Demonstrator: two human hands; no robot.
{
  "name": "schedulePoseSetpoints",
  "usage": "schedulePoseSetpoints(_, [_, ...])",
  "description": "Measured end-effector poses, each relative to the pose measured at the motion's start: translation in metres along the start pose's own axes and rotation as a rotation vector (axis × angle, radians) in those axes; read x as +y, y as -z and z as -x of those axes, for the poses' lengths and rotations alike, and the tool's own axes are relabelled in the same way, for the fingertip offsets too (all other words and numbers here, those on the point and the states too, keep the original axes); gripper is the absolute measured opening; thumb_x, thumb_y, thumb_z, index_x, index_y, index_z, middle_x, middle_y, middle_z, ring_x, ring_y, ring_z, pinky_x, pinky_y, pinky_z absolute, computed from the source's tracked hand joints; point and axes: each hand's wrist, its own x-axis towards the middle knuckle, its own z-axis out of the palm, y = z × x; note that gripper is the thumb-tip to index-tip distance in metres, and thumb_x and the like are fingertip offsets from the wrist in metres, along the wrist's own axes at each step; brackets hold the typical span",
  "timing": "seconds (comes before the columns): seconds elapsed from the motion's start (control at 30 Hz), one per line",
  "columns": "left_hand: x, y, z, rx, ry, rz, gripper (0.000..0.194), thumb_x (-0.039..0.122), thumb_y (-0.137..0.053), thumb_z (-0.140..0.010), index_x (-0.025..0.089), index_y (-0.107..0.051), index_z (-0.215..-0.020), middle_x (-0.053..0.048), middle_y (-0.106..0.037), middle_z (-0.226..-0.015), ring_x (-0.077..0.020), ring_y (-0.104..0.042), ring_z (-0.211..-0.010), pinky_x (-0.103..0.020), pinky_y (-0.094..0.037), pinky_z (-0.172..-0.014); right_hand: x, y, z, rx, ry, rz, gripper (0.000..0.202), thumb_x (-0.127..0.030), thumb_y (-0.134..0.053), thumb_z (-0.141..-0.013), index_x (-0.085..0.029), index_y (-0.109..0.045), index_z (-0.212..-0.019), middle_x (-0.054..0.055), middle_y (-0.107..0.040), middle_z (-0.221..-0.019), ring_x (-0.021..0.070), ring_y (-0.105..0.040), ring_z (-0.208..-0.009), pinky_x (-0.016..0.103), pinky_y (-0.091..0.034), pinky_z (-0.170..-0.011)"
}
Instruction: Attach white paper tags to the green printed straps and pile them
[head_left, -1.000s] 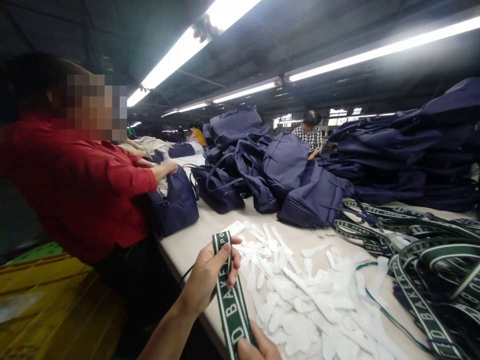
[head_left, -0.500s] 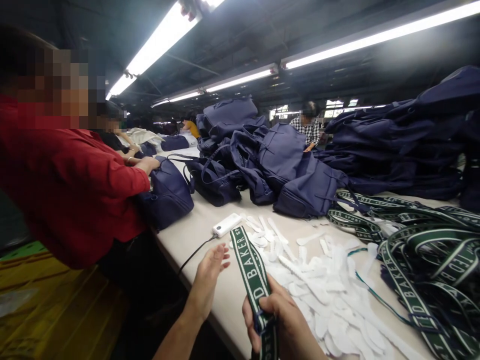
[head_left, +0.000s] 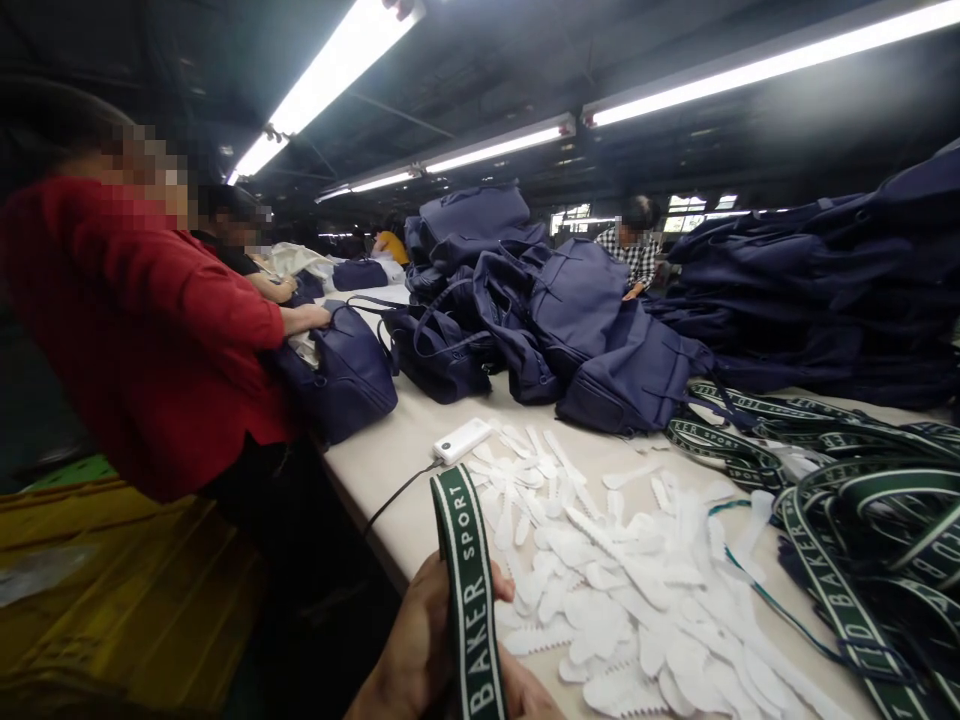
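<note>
Bare tabletop (head_left: 420, 415) leaves passage between 2 obstacles: heaped navy bags (head_left: 577, 310), scattered white pieces (head_left: 611, 570).

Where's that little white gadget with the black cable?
In the head view, the white device lies on the table, just beyond the held strap and left of the white pieces.

Held strap (head_left: 474, 600): dark green, white stripes along both edges, white lettering down the middle – BAKER, SPORT
Strap heap (head_left: 829, 590): the same green and white, lettered TED BAKER SPORT
Loose cut pieces (head_left: 615, 580): plain white
Small device (head_left: 461, 441): white with a dark oval
Cord (head_left: 401, 492): black
Piled bags (head_left: 577, 310): solid navy
Desk (head_left: 431, 412): cream
Nearest co-worker's top (head_left: 150, 340): plain red – trousers black
Farther co-worker's shirt (head_left: 641, 262): black-and-white check
Floor-side stack (head_left: 150, 590): mustard yellow
</note>
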Motion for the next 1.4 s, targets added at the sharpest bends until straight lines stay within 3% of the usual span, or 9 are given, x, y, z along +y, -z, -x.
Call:
schedulePoseSetpoints(0.17, [0.007, -0.004, -0.023, 0.176, 0.048, 0.081, 0.012, 0.011, -0.058, -0.084, 0.012, -0.069, -0.08, -0.005, -0.07, -0.069, -0.0124, -0.066, -0.055, -0.025, -0.059, -0.067, -0.007, -0.019, 0.008, 0.092, -0.038, -0.096, 0.03, -0.027, -0.073, -0.066, -0.009, -0.064, -0.088, 0.011, -0.07, -0.071, 0.0169, -0.066, -0.055, 0.022, -0.048, -0.05])
schedulePoseSetpoints(0.33, [0.015, -0.009, -0.048, 0.185, 0.142, 0.051, 0.021, 0.012, -0.051, -0.089, 0.007, -0.069, -0.081, -0.01, -0.074, -0.075, -0.0165, -0.071, -0.063, -0.022, -0.059, -0.059, -0.032, -0.033, 0.006, 0.314, 0.027, -0.191, 0.037, -0.04, -0.075, -0.08, -0.01, -0.057, -0.091, 0.009, -0.069, -0.072, 0.0121, -0.064, -0.05, 0.018, -0.052, -0.047])
schedulePoseSetpoints(0.47, [0.021, -0.011, -0.059, 0.08, 0.133, 0.057, 0.041, 0.032, -0.04, -0.098, 0.005, -0.07, -0.097, -0.019, -0.073, -0.102, -0.0277, -0.07, -0.099, -0.039, -0.06, -0.085, -0.047, -0.013, 0.0, 0.242, 0.018, -0.22, 0.029, -0.029, -0.074, -0.081, -0.007, -0.059, -0.094, 0.01, -0.07, -0.074, 0.0135, -0.067, -0.056, 0.019, -0.057, -0.052])
schedulePoseSetpoints(0.6, [0.022, -0.011, -0.062, -0.034, 0.137, -0.102, 0.062, 0.055, -0.038, -0.095, 0.001, -0.067, -0.106, -0.025, -0.069, -0.112, -0.033, -0.068, -0.102, -0.043, -0.06, -0.083, -0.061, 0.004, -0.005, 0.213, 0.021, -0.215, 0.018, -0.021, -0.068, -0.085, -0.007, -0.059, -0.093, 0.009, -0.07, -0.076, 0.0123, -0.067, -0.059, 0.018, -0.058, -0.056])
schedulePoseSetpoints(0.8, [0.014, -0.013, -0.072, 0.037, 0.002, -0.205, 0.026, 0.029, -0.051, -0.095, 0.007, -0.065, -0.091, -0.01, -0.068, -0.077, -0.0183, -0.067, -0.066, -0.029, -0.059, -0.063, -0.072, 0.012, -0.006, 0.144, -0.015, -0.151, 0.024, -0.014, -0.069, -0.084, -0.01, -0.055, -0.102, 0.007, -0.07, -0.081, 0.0137, -0.071, -0.069, 0.022, -0.061, -0.069])
schedulePoseSetpoints(1.03, [0.017, -0.019, -0.086, 0.051, -0.03, -0.11, 0.029, 0.026, -0.04, -0.099, 0.009, -0.062, -0.091, -0.004, -0.058, -0.066, -0.0113, -0.056, -0.054, -0.023, -0.053, -0.055, -0.068, 0.021, -0.003, -0.005, 0.046, -0.116, 0.038, -0.018, -0.073, -0.081, -0.013, -0.053, -0.112, 0.01, -0.072, -0.092, 0.0188, -0.072, -0.083, 0.031, -0.059, -0.08])
schedulePoseSetpoints(1.13, [0.021, -0.021, -0.102, 0.103, -0.014, -0.067, 0.034, 0.024, -0.035, -0.101, 0.009, -0.06, -0.085, -0.004, -0.056, -0.064, -0.0106, -0.054, -0.052, -0.022, -0.051, -0.052, -0.066, 0.029, -0.003, 0.019, -0.002, -0.111, 0.03, -0.029, -0.065, -0.089, -0.01, -0.057, -0.11, 0.011, -0.073, -0.09, 0.0182, -0.071, -0.081, 0.031, -0.058, -0.081])
schedulePoseSetpoints(1.23, [0.023, -0.018, -0.125, 0.198, 0.001, -0.036, 0.037, 0.024, -0.031, -0.101, 0.008, -0.058, -0.08, -0.005, -0.058, -0.063, -0.0103, -0.053, -0.049, -0.021, -0.05, -0.048, -0.063, 0.037, -0.001, 0.098, -0.081, -0.121, 0.039, -0.042, -0.047, -0.1, -0.009, -0.059, -0.116, 0.011, -0.072, -0.088, 0.0176, -0.07, -0.078, 0.032, -0.057, -0.08])
schedulePoseSetpoints(1.4, [0.02, -0.008, -0.149, 0.303, 0.061, -0.004, 0.034, 0.021, -0.03, -0.1, 0.009, -0.058, -0.083, -0.007, -0.061, -0.062, -0.0129, -0.056, -0.049, -0.023, -0.052, -0.047, -0.061, 0.039, 0.004, 0.104, -0.018, -0.205, 0.043, -0.044, -0.037, -0.103, -0.011, -0.059, -0.117, 0.001, -0.061, -0.072, 0.0121, -0.059, -0.063, 0.029, -0.055, -0.073])
